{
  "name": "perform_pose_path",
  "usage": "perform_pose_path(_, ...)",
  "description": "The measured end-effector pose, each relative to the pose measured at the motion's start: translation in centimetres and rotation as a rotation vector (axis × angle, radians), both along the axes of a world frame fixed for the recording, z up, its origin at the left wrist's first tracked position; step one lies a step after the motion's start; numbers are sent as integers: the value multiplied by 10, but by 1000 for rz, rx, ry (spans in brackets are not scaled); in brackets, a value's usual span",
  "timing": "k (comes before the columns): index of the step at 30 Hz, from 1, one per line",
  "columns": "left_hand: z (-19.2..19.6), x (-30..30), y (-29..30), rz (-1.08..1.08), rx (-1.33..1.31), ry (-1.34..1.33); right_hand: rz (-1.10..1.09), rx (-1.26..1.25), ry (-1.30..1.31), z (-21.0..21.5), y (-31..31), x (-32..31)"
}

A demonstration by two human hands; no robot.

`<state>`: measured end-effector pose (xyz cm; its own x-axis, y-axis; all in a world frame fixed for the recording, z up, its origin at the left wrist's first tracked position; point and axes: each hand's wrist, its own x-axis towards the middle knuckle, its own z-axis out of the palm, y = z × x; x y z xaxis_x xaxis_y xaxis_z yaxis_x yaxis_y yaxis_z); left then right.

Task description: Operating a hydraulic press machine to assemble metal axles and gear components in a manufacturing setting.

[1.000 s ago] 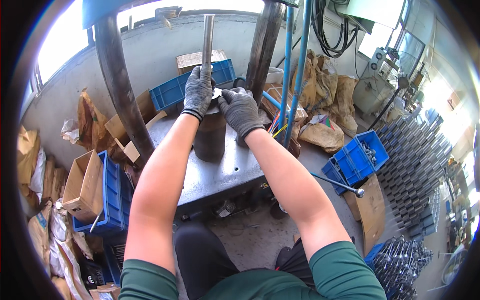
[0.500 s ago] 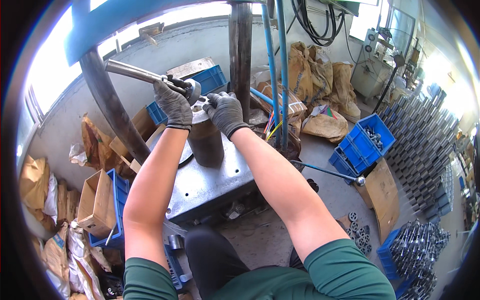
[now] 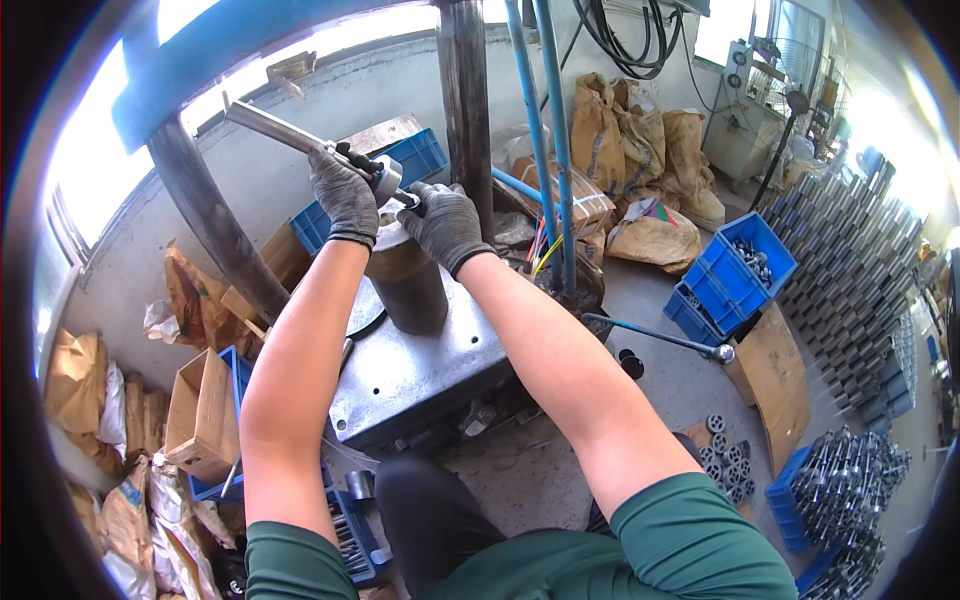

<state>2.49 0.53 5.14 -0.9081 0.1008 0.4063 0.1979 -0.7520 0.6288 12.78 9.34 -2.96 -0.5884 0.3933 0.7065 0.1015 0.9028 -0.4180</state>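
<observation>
My left hand (image 3: pixel 346 202), in a grey work glove, is closed around a long silver metal tube (image 3: pixel 272 128), which slants up to the left. At the tube's near end is a round grey collar (image 3: pixel 387 178). Out of the collar sticks a short rod (image 3: pixel 404 198). My gloved right hand (image 3: pixel 446 230) is closed, its fingers pinching the dark end of that rod. Both hands are just above a thick dark cylinder (image 3: pixel 414 300) with a paler top, which stands upright on a metal press table (image 3: pixel 425 365).
Dark press columns (image 3: pixel 464 110) and blue pipes (image 3: pixel 553 150) rise behind the hands. A ball-ended lever (image 3: pixel 722 354) juts out at the right. Blue bins (image 3: pixel 735 285), stacked tubes (image 3: pixel 850 270) and piled metal parts (image 3: pixel 840 490) stand farther right. Cartons (image 3: pixel 205 415) and sacks lie left.
The rod now shows between the collar and my right fingers. The tube's far end has shifted slightly right and looks narrower. The whole view has shifted a little.
</observation>
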Motion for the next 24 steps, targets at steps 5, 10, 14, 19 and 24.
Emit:
perform_pose_path(5,10,9,15,15,-91,60,89,20,25,-7,10,17)
perform_pose_path(10,15,2,14,14,-191,96,262,208,14,-13,-5,119)
perform_pose_path(14,22,7,19,32,-203,122,193,469,-370,31,-2,248)
perform_pose_path(19,19,4,21,60,-216,54,-38,529,-667,51,29,368)
perform_pose_path(24,15,-12,19,-6,-230,103,4,207,-617,20,61,419)
